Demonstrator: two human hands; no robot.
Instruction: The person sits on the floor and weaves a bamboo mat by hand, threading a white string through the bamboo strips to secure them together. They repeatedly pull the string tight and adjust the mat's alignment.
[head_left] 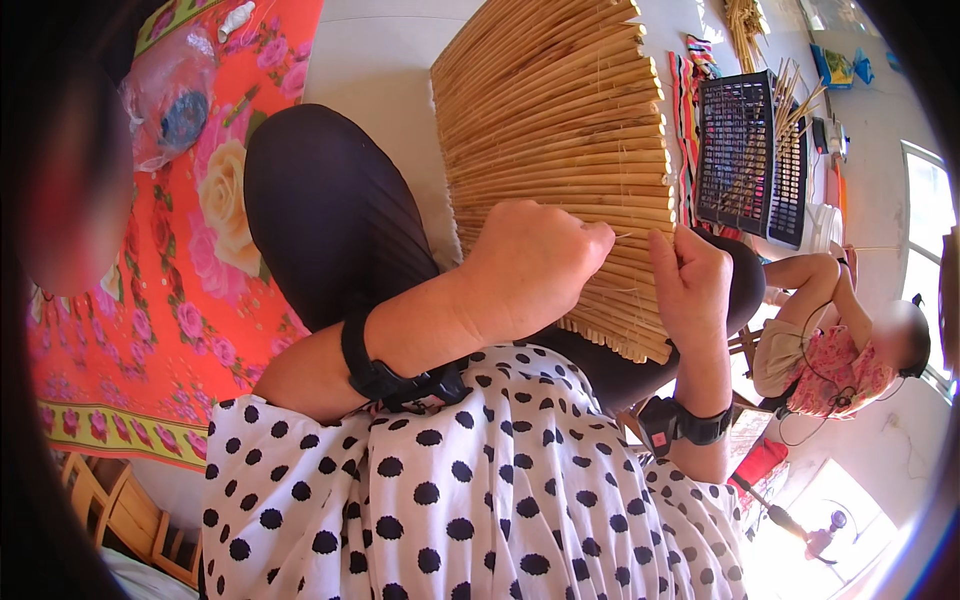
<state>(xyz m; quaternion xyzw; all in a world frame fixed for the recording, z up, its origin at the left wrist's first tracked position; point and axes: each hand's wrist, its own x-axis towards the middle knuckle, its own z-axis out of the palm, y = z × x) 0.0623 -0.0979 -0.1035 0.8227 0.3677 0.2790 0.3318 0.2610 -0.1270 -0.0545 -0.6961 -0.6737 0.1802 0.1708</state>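
A mat of straw-coloured reed sticks (560, 130), bound side by side, lies across my lap and reaches away from me. My left hand (530, 262) is closed above the mat, thumb and finger pinched on a pale thread (626, 236). That thread runs across the sticks toward my right hand (692, 282), which is closed at the mat's right edge with thumb and forefinger together. The fingertips of my right hand are partly hidden, but the thread leads to them. Short thread ends stick out along the stick tips.
Left of my knee spreads a red floral cloth (180, 370) with a clear plastic bag (175, 100) on it. A black plastic crate (735, 150) holding thin sticks stands to the right. Beyond it another person (835, 350) sits. A fan (815, 535) stands lower right.
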